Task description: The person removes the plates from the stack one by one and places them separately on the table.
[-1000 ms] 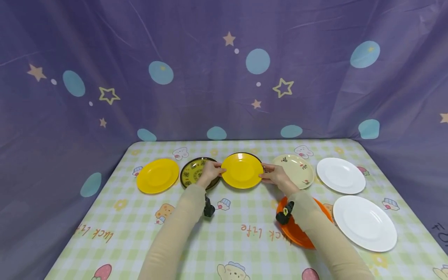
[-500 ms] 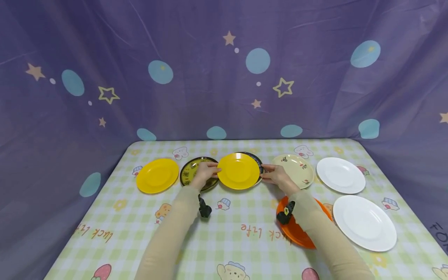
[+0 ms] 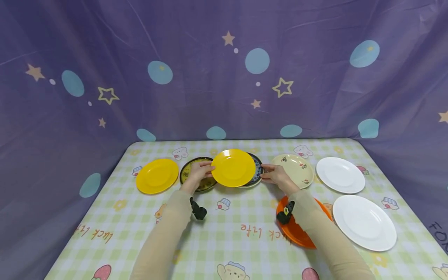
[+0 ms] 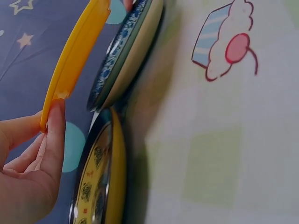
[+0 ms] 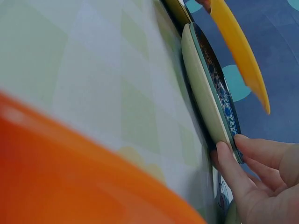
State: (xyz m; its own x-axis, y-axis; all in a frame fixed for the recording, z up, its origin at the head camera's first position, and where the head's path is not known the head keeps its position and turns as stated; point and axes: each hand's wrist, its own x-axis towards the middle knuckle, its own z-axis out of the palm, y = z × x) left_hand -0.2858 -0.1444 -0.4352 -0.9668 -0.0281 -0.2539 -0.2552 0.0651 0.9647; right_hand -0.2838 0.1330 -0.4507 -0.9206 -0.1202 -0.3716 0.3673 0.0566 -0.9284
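My left hand (image 3: 198,174) pinches the left rim of a yellow plate (image 3: 232,168), thumb on one face and fingers on the other. In the left wrist view this yellow plate (image 4: 77,51) is raised clear of a blue-patterned plate (image 4: 112,70), which lies on a green-edged and a cream layer. At the right rim of that stack, my right hand (image 3: 279,176) grips the blue-patterned plate (image 5: 226,105) and the layers under it between thumb and fingers. A dark-rimmed yellow patterned plate (image 4: 96,186) lies on the table below my left hand, partly hidden by it in the head view.
Another yellow plate (image 3: 157,176) lies far left. To the right are a cream floral plate (image 3: 295,169) and two white plates (image 3: 340,175). An orange plate (image 3: 297,235) sits under my right forearm. A purple curtain (image 3: 224,97) hangs behind the checked tablecloth (image 3: 224,241).
My left hand has lifted the yellow plate up and to the left, off the stack. More of the blue-patterned plate shows. My right hand has stayed at the stack's right rim.
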